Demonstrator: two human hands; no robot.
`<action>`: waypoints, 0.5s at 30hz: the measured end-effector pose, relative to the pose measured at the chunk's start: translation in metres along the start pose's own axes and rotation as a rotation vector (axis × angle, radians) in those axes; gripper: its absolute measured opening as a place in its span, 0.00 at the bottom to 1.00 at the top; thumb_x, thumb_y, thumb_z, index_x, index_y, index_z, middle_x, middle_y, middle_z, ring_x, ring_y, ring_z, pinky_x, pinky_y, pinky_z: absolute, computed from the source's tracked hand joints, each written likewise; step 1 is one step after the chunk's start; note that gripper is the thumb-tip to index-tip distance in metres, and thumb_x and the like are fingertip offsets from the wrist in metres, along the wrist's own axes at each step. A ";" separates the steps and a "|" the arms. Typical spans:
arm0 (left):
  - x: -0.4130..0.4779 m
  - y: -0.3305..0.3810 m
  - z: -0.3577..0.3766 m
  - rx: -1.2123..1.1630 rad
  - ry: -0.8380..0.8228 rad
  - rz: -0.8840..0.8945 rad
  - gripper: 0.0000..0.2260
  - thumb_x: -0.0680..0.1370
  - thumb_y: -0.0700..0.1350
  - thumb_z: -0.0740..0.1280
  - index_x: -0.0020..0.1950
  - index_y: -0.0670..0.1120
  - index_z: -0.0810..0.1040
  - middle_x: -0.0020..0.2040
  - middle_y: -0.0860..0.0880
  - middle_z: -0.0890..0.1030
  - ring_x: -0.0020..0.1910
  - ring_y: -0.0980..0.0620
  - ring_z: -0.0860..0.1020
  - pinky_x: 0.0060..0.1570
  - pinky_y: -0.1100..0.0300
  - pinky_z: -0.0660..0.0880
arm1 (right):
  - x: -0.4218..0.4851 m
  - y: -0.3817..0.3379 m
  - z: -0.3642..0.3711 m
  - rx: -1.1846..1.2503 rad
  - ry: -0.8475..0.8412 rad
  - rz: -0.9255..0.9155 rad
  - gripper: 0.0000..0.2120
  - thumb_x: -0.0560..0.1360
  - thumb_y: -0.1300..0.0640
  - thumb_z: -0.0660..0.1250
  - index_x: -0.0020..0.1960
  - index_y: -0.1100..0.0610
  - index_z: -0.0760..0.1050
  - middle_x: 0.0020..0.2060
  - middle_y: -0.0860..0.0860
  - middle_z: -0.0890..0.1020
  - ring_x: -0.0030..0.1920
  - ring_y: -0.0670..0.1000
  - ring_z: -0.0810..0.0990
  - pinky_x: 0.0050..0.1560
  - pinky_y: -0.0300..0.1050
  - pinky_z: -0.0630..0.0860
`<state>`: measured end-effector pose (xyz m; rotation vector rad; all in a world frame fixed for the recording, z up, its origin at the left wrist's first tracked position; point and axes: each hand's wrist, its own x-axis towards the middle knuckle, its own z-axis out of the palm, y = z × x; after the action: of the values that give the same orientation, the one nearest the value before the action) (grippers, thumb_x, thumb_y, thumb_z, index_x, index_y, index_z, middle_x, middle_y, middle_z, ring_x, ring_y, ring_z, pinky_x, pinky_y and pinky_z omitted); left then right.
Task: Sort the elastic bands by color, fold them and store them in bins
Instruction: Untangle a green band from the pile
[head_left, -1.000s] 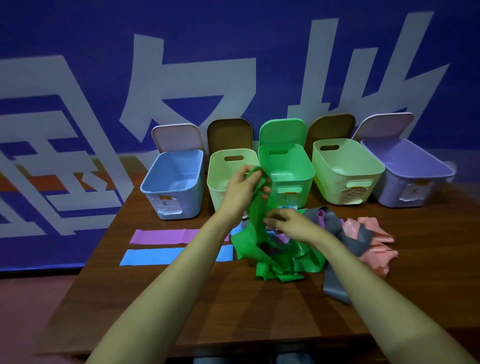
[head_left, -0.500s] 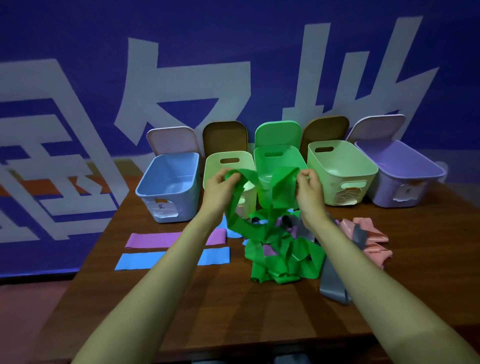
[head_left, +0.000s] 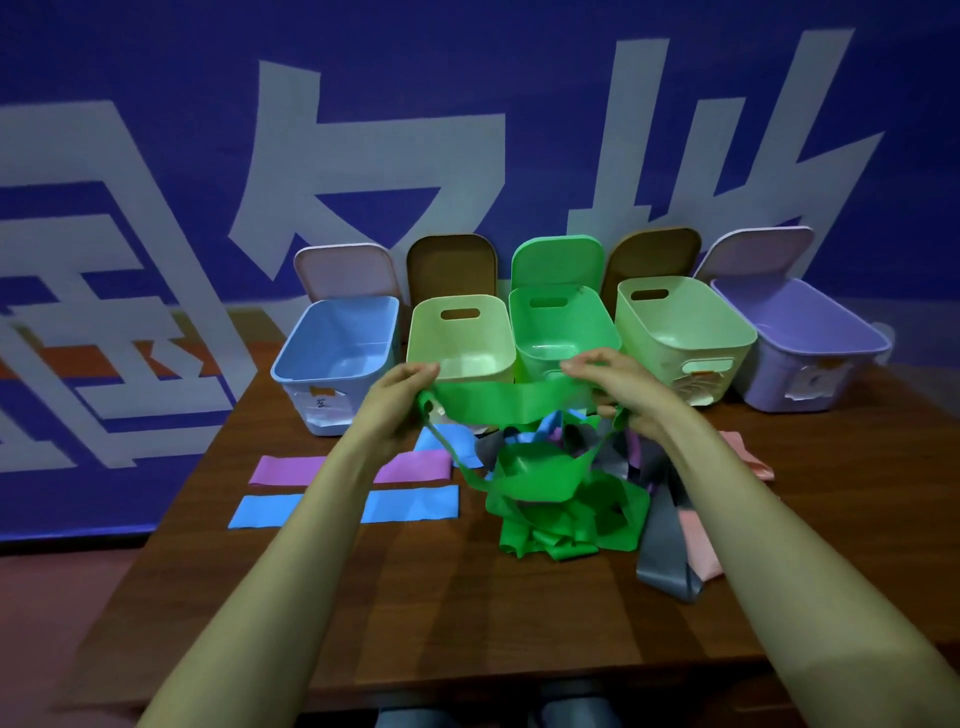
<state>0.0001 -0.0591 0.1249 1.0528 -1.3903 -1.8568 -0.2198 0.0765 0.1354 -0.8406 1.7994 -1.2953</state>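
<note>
Now both hands pinch a wide green elastic band (head_left: 511, 402) taut above the brown wooden desk (head_left: 467, 623).
Each grip is closed on one end, left hand (head_left: 402, 400) and right hand (head_left: 618, 384) level; the lower loop trails into the tangled pile of green, grey and pink bands (head_left: 566, 514). Best lift until the tail clears, align the edges, then fold end to end for the bright green plastic bin (head_left: 563, 325) behind. Half a second earlier it sagged, crumpled, between closer hands.
</note>
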 end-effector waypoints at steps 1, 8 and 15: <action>-0.002 -0.007 -0.011 0.037 -0.023 -0.021 0.05 0.77 0.47 0.67 0.46 0.46 0.77 0.35 0.47 0.76 0.33 0.53 0.75 0.38 0.60 0.72 | -0.005 0.005 -0.003 -0.051 -0.067 -0.011 0.13 0.70 0.49 0.71 0.52 0.52 0.74 0.51 0.46 0.75 0.44 0.47 0.74 0.41 0.41 0.70; -0.023 -0.035 -0.081 0.130 -0.321 -0.087 0.16 0.64 0.33 0.76 0.50 0.43 0.81 0.48 0.45 0.82 0.46 0.50 0.80 0.49 0.60 0.78 | -0.021 0.033 -0.016 -0.655 -0.321 -0.117 0.17 0.65 0.58 0.77 0.51 0.54 0.76 0.56 0.50 0.72 0.61 0.49 0.69 0.56 0.39 0.64; -0.038 -0.040 -0.089 0.323 -0.458 0.004 0.23 0.64 0.27 0.69 0.55 0.45 0.81 0.52 0.49 0.83 0.52 0.56 0.80 0.51 0.63 0.78 | -0.025 0.055 -0.004 -0.917 -0.334 -0.145 0.23 0.66 0.58 0.76 0.57 0.51 0.72 0.58 0.52 0.66 0.59 0.50 0.66 0.60 0.40 0.64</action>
<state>0.0959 -0.0604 0.0830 0.7913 -2.0069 -1.9937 -0.2149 0.1142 0.0879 -1.5812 2.0521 -0.2965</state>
